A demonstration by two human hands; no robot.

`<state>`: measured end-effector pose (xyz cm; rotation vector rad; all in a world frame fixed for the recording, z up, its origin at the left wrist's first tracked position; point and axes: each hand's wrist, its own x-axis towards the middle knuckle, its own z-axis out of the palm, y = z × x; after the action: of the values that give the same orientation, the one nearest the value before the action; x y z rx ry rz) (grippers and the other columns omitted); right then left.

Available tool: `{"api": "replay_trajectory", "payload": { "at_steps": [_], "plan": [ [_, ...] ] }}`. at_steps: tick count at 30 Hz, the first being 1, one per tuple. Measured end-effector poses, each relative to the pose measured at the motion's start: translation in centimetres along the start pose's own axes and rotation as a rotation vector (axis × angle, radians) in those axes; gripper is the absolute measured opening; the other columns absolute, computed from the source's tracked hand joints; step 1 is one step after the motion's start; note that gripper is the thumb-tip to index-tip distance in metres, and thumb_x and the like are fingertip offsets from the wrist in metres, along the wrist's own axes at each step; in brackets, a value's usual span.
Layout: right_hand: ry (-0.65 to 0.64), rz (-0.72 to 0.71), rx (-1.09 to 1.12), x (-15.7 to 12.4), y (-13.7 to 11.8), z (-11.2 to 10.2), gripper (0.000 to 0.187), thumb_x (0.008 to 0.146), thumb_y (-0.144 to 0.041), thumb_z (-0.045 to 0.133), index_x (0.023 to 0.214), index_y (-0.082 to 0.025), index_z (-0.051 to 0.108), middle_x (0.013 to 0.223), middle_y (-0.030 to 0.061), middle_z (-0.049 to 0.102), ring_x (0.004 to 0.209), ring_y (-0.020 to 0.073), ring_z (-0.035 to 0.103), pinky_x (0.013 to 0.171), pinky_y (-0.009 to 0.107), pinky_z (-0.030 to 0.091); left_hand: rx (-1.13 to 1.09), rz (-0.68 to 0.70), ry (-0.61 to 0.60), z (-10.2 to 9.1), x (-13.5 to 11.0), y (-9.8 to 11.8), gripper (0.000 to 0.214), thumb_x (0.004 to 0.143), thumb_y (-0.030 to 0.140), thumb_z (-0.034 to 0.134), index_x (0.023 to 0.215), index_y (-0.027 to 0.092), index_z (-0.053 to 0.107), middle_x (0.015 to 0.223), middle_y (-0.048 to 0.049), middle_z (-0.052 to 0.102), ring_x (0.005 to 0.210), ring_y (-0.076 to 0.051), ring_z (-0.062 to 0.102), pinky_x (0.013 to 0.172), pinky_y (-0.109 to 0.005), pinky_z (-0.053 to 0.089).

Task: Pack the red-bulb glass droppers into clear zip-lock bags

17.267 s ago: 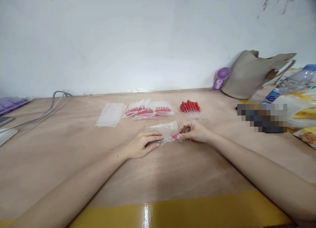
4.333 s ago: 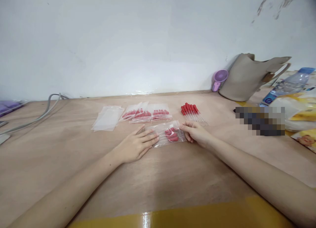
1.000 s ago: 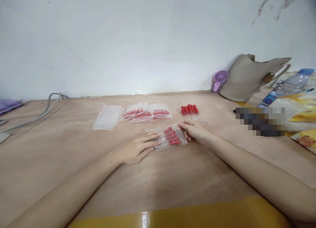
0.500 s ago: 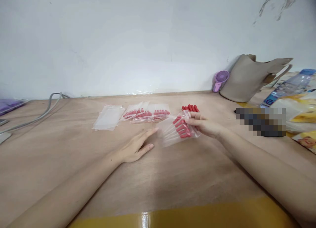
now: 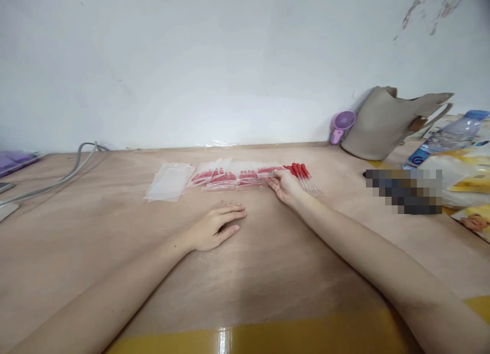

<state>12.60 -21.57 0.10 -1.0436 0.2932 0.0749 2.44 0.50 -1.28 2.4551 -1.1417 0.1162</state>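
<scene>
My right hand [image 5: 285,187] reaches to the right end of a row of filled clear plastic bags [image 5: 220,179]. Its fingers pinch the near edge of a clear plastic bag [image 5: 270,170] with several red-handled pieces inside. The bag lies flat, partly hidden by the fingers. Just right of this hand, several loose red-handled pieces with thin pale shafts [image 5: 302,175] lie side by side; they look like small screwdrivers, but I cannot make out the tips. My left hand [image 5: 219,226] rests on the table, fingers stretched out and holding nothing.
Flat clear bags [image 5: 168,182] lie left of the row. Toward the right stand a purple handheld fan [image 5: 343,120], a grey-beige bag [image 5: 377,124], a water bottle [image 5: 446,139] and yellow-white packets [image 5: 459,175]. A blurred-out dark object [image 5: 406,191] lies before them. Grey cables [image 5: 65,178] cross the left side.
My right hand has moved left and away from me, bringing the bag of red-handled pieces down at the row's right end. The loose pieces show more fully. My left hand has barely shifted.
</scene>
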Motion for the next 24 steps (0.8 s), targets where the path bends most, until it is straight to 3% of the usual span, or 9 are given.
{"api": "replay_trajectory", "payload": {
  "at_steps": [6, 9, 10, 12, 15, 17, 20, 24],
  "plan": [
    [-0.073, 0.164, -0.237, -0.8, -0.4, -1.4, 0.013, 0.083, -0.010, 0.049, 0.073, -0.017, 0.050, 0.064, 0.0023, 0.058, 0.062, 0.0104, 0.063, 0.058, 0.020, 0.056, 0.036, 0.005, -0.012, -0.1, 0.0, 0.5, 0.036, 0.093, 0.028, 0.042, 0.127, 0.019, 0.051, 0.134, -0.0087, 0.049, 0.124, -0.019, 0.045, 0.108, -0.042, 0.030],
    [-0.156, 0.208, -0.453, -1.8, -2.1, -3.2, 0.008, 0.073, -0.015, 0.063, 0.069, -0.014, 0.056, 0.060, 0.0049, 0.060, 0.051, 0.0130, 0.058, 0.044, 0.023, 0.050, 0.161, -0.012, 0.133, -0.1, 0.1, 0.6, 0.027, 0.091, 0.029, 0.047, 0.113, 0.022, 0.060, 0.119, -0.0059, 0.060, 0.116, -0.021, 0.051, 0.108, -0.047, 0.025],
    [-0.187, 0.136, -0.607, -2.0, -2.7, -3.7, 0.010, 0.070, -0.019, 0.066, 0.067, -0.014, 0.058, 0.059, 0.0047, 0.060, 0.048, 0.0121, 0.055, 0.041, 0.022, 0.046, 0.212, -0.037, 0.227, -0.2, 0.1, 0.4, 0.023, 0.090, 0.029, 0.048, 0.106, 0.022, 0.062, 0.111, -0.0051, 0.064, 0.111, -0.021, 0.053, 0.106, -0.047, 0.026],
    [-0.169, -0.168, -0.992, -2.2, -3.7, -4.7, 0.015, 0.069, -0.027, 0.066, 0.064, -0.015, 0.060, 0.059, 0.0037, 0.060, 0.047, 0.0109, 0.051, 0.042, 0.022, 0.040, 0.311, -0.131, 0.437, -0.7, -0.1, -0.4, 0.019, 0.089, 0.028, 0.048, 0.095, 0.021, 0.063, 0.099, -0.0052, 0.065, 0.101, -0.022, 0.056, 0.100, -0.044, 0.033],
    [0.090, -0.639, -1.436, -1.7, -4.6, -5.7, 0.014, 0.072, -0.032, 0.058, 0.068, -0.018, 0.062, 0.070, 0.0043, 0.063, 0.063, 0.0150, 0.056, 0.055, 0.025, 0.040, 0.434, -0.403, 0.626, -2.2, -0.6, -2.7, 0.021, 0.088, 0.028, 0.042, 0.097, 0.018, 0.059, 0.099, -0.0084, 0.061, 0.101, -0.025, 0.054, 0.093, -0.041, 0.039],
    [0.247, -0.727, -1.560, -1.1, -4.7, -6.1, 0.016, 0.073, -0.031, 0.054, 0.075, -0.018, 0.063, 0.083, 0.0071, 0.065, 0.073, 0.0186, 0.058, 0.060, 0.027, 0.041, 0.474, -0.658, 0.579, -3.5, -1.3, -4.6, 0.028, 0.087, 0.028, 0.041, 0.110, 0.015, 0.051, 0.109, -0.0102, 0.058, 0.109, -0.024, 0.050, 0.096, -0.038, 0.038],
    [0.295, -0.695, -1.630, -0.2, -4.3, -6.5, 0.021, 0.074, -0.034, 0.052, 0.078, -0.017, 0.064, 0.089, 0.0101, 0.064, 0.076, 0.0206, 0.059, 0.062, 0.029, 0.040, 0.487, -0.822, 0.538, -4.9, -2.6, -7.1, 0.044, 0.084, 0.024, 0.041, 0.124, 0.005, 0.040, 0.124, -0.0177, 0.049, 0.119, -0.029, 0.043, 0.100, -0.042, 0.035],
    [0.230, -0.622, -1.663, 0.2, -3.6, -6.3, 0.022, 0.073, -0.035, 0.053, 0.070, -0.017, 0.065, 0.082, 0.0095, 0.066, 0.075, 0.0215, 0.060, 0.063, 0.029, 0.041, 0.467, -0.950, 0.391, -5.1, -3.6, -9.0, 0.033, 0.081, 0.031, 0.043, 0.098, 0.006, 0.058, 0.108, -0.0210, 0.059, 0.108, -0.037, 0.052, 0.091, -0.048, 0.041]
  ]
}}
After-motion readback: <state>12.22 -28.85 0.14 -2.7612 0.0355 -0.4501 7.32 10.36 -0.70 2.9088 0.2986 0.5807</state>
